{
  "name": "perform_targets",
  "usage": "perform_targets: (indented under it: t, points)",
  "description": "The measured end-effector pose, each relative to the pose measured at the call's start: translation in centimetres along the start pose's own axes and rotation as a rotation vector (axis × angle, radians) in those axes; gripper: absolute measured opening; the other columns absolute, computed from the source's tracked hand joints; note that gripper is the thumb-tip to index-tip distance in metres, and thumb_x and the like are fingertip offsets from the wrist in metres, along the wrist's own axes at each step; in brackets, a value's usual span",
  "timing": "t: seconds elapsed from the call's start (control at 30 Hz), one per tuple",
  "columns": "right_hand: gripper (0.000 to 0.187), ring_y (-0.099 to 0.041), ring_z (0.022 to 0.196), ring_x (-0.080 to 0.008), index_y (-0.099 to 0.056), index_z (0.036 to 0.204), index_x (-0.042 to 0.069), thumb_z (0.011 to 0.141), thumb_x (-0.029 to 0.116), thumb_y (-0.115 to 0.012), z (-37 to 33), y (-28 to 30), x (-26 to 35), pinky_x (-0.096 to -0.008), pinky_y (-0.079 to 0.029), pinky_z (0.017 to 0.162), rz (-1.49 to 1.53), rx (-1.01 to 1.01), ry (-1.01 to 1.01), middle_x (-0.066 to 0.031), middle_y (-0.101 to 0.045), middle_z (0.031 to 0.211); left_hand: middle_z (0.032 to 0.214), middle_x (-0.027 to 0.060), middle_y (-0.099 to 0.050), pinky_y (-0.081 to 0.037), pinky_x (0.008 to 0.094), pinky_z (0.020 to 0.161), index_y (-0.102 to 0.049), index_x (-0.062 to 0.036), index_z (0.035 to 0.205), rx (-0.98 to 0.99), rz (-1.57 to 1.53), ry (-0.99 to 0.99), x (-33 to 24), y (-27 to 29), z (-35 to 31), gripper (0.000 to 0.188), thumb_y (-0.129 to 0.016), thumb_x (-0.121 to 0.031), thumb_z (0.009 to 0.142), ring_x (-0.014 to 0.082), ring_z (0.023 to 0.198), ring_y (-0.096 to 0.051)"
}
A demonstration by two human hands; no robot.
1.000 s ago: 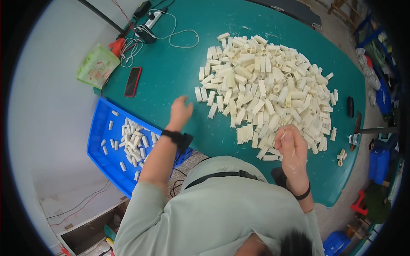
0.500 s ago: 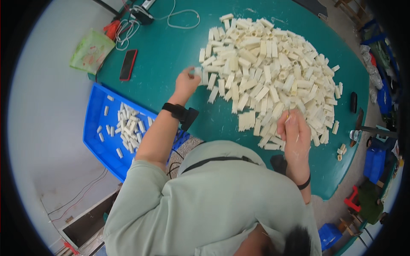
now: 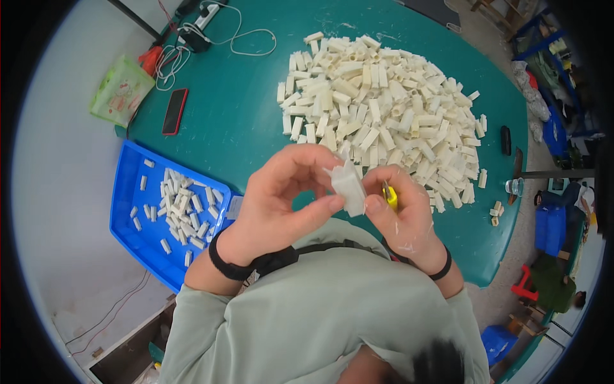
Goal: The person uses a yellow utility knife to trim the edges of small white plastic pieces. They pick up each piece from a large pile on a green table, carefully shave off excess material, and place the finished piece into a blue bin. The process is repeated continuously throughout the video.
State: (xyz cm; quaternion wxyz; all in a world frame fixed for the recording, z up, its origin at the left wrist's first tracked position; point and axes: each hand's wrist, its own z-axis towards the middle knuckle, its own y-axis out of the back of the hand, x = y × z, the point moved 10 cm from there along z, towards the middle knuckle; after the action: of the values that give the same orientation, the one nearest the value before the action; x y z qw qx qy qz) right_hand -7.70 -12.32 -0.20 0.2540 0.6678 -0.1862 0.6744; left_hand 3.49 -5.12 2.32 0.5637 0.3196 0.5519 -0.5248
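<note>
Close to my body, my left hand pinches a whitish rectangular plastic piece between thumb and fingers. Ragged slivers stick up from the piece's upper end. My right hand is closed around a small yellow-handled tool; its working end is too small to make out. The right thumb lies against or just beside the piece's right side. Beyond my hands a large heap of similar cream-coloured hollow pieces covers much of the green table.
On the left, a blue tray holds several loose white pieces. A red-edged phone, white cable, power strip and green bag are at far left. A dark oblong object and a few pieces sit right of the heap.
My left hand has come back from the heap's left edge with a piece. The right hand has moved left and slightly up to meet it, tool still held. The view has shifted slightly.
</note>
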Motion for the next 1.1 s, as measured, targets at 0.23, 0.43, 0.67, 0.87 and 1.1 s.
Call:
perform_targets:
  t: [0.23, 0.43, 0.67, 0.87, 1.1]
  points:
    - [0.023, -0.046, 0.059, -0.0067, -0.056, 0.093, 0.001, 0.082, 0.017, -0.067, -1.0, -0.1, 2.6, -0.0205, -0.038, 0.053, -0.021, 0.006, 0.088, -0.0026, -0.054, 0.071, 0.103, 0.0067, -0.056, -0.049, 0.0243, 0.072, -0.053, -0.0017, 0.107, 0.04, 0.035, -0.013, -1.2, -0.9, -0.9, 0.034, -0.065, 0.007, 0.076, 0.0109, 0.088, -0.056]
    - [0.018, -0.049, 0.06, -0.0073, -0.056, 0.091, 0.001, 0.083, 0.015, -0.065, -1.4, 0.6, 4.3, -0.0209, -0.04, 0.053, -0.137, -0.074, 0.176, -0.004, -0.057, 0.073, 0.108, 0.0099, -0.056, -0.051, 0.0265, 0.077, -0.054, 0.0019, 0.108, 0.017, -0.004, 0.046, -1.6, -1.0, -0.8, 0.033, -0.063, 0.009, 0.076, 0.0139, 0.095, -0.057]
    - [0.019, -0.048, 0.064, -0.0064, -0.057, 0.089, 0.001, 0.091, 0.02, -0.054, -1.2, 0.0, 1.2, -0.021, -0.041, 0.059, 0.37, 0.135, -0.235, -0.0022, -0.055, 0.074, 0.098, 0.0116, -0.062, -0.052, 0.0254, 0.072, -0.058, 0.0058, 0.101, -0.013, 0.052, 0.072, -1.4, -1.1, -0.6, 0.023, -0.062, 0.007, 0.078, 0.0138, 0.078, -0.062]
    - [0.02, -0.045, 0.066, -0.0046, -0.054, 0.1, 0.002, 0.086, 0.015, -0.061, -1.0, 2.2, 1.9, -0.0181, -0.038, 0.059, 0.327, -0.104, 0.063, -0.0009, -0.054, 0.082, 0.083, 0.0068, -0.066, -0.049, 0.0209, 0.062, -0.062, 0.0042, 0.09, -0.066, 0.203, 0.019, -1.9, -0.8, 0.0, 0.013, -0.066, 0.003, 0.077, 0.0085, 0.071, -0.06]
    - [0.033, -0.046, 0.069, -0.0063, -0.053, 0.105, 0.004, 0.076, -0.002, -0.066, -1.2, 2.6, 3.3, -0.019, -0.039, 0.057, 0.037, -0.12, 0.208, -0.0055, -0.053, 0.096, 0.085, 0.0073, -0.065, -0.049, 0.0215, 0.063, -0.062, 0.0047, 0.096, -0.053, 0.18, 0.048, -1.4, -1.1, 0.1, 0.018, -0.066, 0.002, 0.078, 0.0086, 0.072, -0.06]
